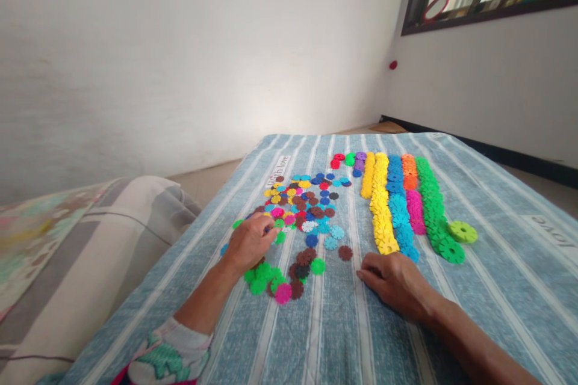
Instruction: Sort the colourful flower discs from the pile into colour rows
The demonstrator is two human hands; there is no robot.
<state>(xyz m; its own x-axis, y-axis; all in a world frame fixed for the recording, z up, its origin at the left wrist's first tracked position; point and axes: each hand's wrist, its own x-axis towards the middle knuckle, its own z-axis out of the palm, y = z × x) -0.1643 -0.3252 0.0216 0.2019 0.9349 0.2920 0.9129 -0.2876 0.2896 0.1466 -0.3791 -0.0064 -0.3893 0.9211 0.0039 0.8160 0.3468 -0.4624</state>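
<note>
A loose spread of notched plastic discs [318, 212] in mixed colours lies left of centre on the striped cloth. My left hand [251, 242] is at the spread's left edge, fingers closed together over the discs; whatever is between the fingertips is hidden. Just in front of it are green discs [259, 280] and a magenta disc [283, 293]. My right hand [394, 281] rests curled on the cloth, near the lower end of a yellow row of overlapping discs [383, 216]; no disc shows in it. Beside that row run a light-blue row [399, 210], a magenta row [414, 212] and a green row [431, 204].
The blue striped cloth [334, 337] covers the table. A lime disc [463, 231] lies by the green row's near end. Short purple [360, 162] and red [335, 163] groups lie at the far end. Folded bedding [135, 216] is at the left, with a white wall [180, 60] behind.
</note>
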